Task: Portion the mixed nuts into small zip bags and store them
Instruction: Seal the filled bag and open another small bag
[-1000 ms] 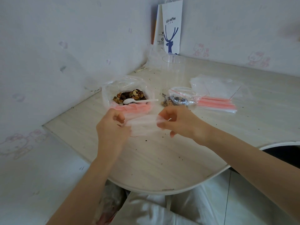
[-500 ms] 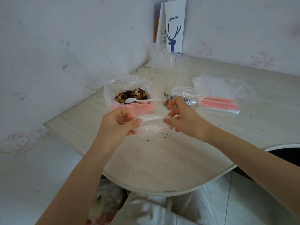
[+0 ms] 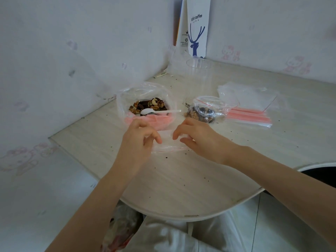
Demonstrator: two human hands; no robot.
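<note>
My left hand (image 3: 139, 138) and my right hand (image 3: 198, 138) pinch the two ends of a small empty clear zip bag (image 3: 169, 142) with a red seal line, held just over the table (image 3: 181, 179). Behind it stands a pink bowl (image 3: 151, 122) lined with clear plastic and holding mixed nuts (image 3: 148, 105). A white plastic spoon (image 3: 158, 111) rests across the nuts. To the right lies a filled zip bag of nuts (image 3: 205, 111).
A stack of empty red-striped zip bags (image 3: 249, 115) lies at the right, with loose clear plastic (image 3: 245, 93) behind it. A clear plastic cup (image 3: 199, 73) and a white coffee paper bag (image 3: 197, 28) stand near the wall corner. Crumbs dot the table.
Both hands shifted their grip on the small empty bag, which went from stretched flat to bowed open and now hangs between my fingertips. The view moved slightly.
</note>
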